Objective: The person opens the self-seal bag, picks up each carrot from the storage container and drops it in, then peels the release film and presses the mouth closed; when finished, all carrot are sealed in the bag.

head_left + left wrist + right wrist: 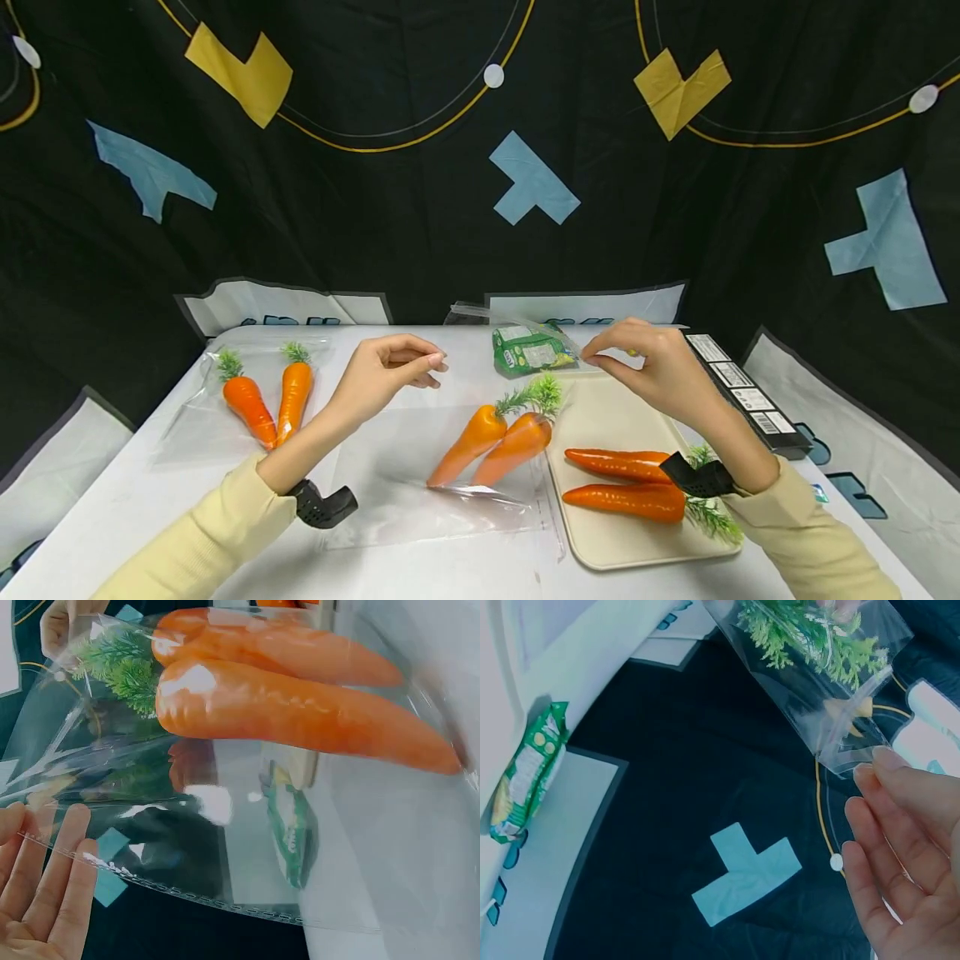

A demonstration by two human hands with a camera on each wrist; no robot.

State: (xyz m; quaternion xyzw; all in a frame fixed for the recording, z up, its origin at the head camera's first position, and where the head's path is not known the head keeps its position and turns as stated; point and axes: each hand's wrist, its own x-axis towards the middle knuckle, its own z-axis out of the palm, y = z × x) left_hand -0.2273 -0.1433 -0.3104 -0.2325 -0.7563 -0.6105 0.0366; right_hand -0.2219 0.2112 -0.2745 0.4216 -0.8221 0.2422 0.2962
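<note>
Two hands are holding up the mouth of a clear zip bag (442, 467) lying at the middle of the table (150, 500), toward its near edge. The left hand (386, 371) is pinching the bag's left upper corner, fingertips together on the film; in the left wrist view its fingers (52, 877) are lying along the bag's zip edge. The right hand (652, 367) is pinching the bag's right upper corner, thumb and fingertips closed on the plastic. Two orange carrots (495, 442) with green tops are lying side by side inside the bag, touching each other. A cream tray (600, 533) is sitting just right of the bag, at the table's near right, carrying two darker carrots (622, 483). A second bag with two carrots (270, 400) is lying toward the left edge. A green snack packet (528, 350) is resting near the far edge, and a black box (742, 392) is lying along the right edge.
</note>
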